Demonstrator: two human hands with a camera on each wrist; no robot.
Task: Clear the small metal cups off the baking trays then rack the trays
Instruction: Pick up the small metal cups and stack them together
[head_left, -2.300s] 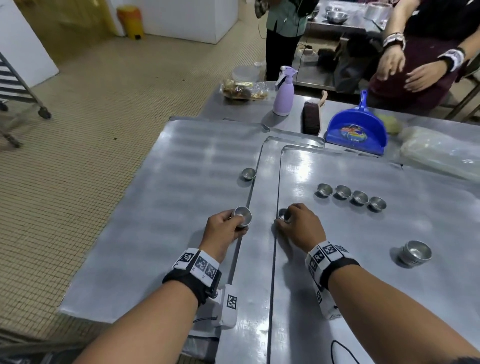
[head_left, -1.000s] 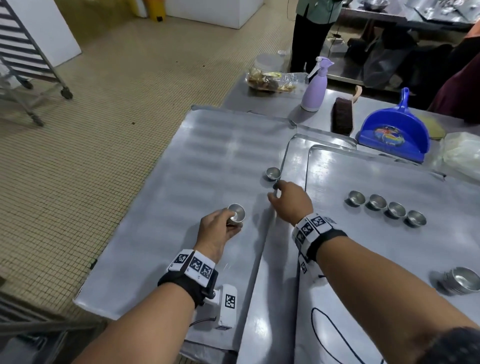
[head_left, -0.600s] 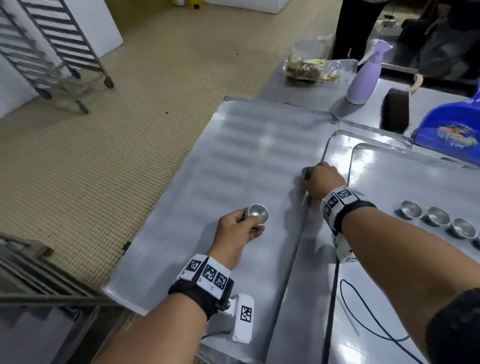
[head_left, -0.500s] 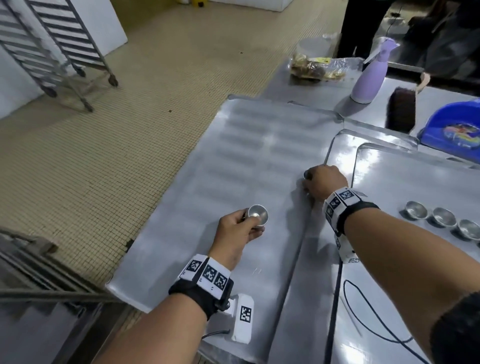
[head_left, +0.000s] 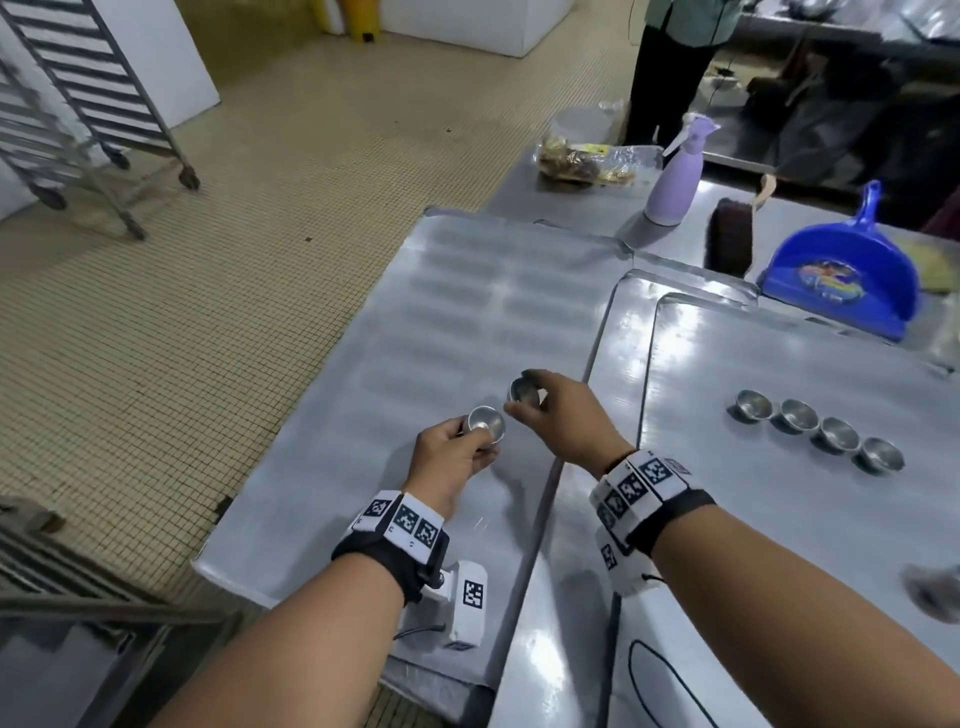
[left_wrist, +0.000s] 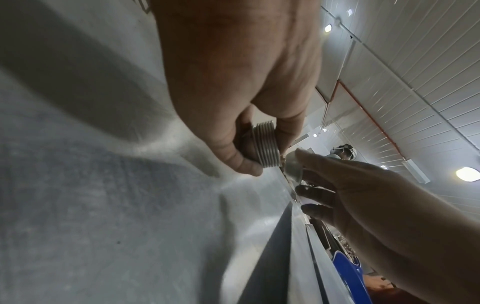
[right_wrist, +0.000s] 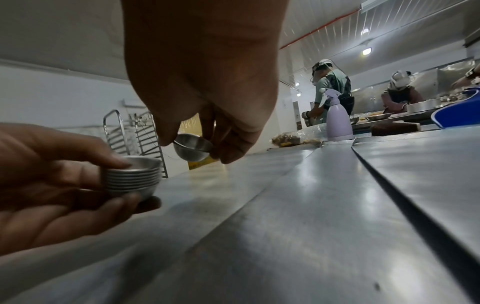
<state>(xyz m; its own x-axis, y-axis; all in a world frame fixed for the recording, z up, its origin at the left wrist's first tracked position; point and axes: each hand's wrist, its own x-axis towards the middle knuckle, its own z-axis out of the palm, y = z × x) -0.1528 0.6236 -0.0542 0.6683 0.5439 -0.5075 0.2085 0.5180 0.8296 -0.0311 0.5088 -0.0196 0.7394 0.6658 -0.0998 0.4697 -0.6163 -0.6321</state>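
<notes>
Head view shows a long steel table (head_left: 566, 208) carrying overlapping baking trays: a matte left tray (head_left: 395, 364) under both hands, and to its right a shinier right tray (head_left: 779, 519) where a row of four cups (head_left: 818, 431) still sits, with a wheeled tray rack (head_left: 78, 104) standing well apart on the tiled floor. The step in hand appears to be gathering cups, with racking not yet begun. The left hand (head_left: 452, 457) curls its fingers (right_wrist: 114, 162) and thumb round a nested cup stack (right_wrist: 132, 176), mouth up, above the left tray. The right hand (head_left: 566, 421) pinches a single cup (right_wrist: 191, 149) by its rim between thumb and fingertips, tilted, just beside the stack. The next move likely calls for levelling that cup and seating it in the stack, then reaching for the four on the right tray
</notes>
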